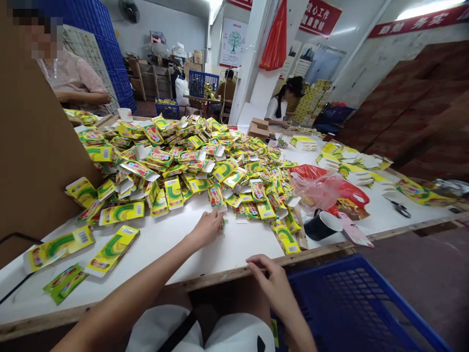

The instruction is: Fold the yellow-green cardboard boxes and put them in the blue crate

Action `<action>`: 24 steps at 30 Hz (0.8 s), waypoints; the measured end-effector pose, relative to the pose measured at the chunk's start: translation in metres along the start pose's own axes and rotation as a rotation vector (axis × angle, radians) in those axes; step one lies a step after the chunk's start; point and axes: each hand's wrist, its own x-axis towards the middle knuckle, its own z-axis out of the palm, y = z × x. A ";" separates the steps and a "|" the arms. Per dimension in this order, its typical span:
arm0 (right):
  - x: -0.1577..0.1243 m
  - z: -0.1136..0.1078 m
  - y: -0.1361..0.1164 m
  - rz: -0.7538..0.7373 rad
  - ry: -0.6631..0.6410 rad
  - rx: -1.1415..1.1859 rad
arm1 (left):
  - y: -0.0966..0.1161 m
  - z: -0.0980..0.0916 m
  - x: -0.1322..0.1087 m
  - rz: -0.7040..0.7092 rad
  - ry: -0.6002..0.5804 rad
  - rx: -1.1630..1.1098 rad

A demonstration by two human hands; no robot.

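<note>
My left hand reaches over the white tabletop at the near edge of a heap of small cardboard boxes. Its fingers are closed, and a bit of green and red packaging shows beside them; what they hold is mostly hidden. A small box with a white flap lies right at the fingertips. The boxes are yellow and green with red lettering, many with open end flaps. At the table's front edge rests my right hand, fingers loosely bent and apart, holding nothing.
Two larger yellow boxes and green sachets lie at left beside a cardboard panel. A dark mug, red plastic bag and scissors are at right. A blue crate stands below. Other people sit across and behind.
</note>
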 end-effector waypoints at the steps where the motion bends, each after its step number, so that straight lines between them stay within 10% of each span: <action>1: 0.004 0.014 -0.003 -0.003 -0.024 0.032 | 0.002 0.000 -0.006 -0.006 0.000 0.005; 7: 0.024 0.063 -0.006 -0.035 -0.053 0.114 | -0.003 -0.003 -0.043 -0.034 0.031 -0.106; 13: 0.035 0.091 -0.006 -0.002 0.161 0.366 | 0.024 0.015 -0.075 -0.299 0.272 -0.682; 24: 0.044 0.085 -0.012 -0.167 0.009 0.328 | 0.019 0.001 -0.109 -0.244 0.253 -1.160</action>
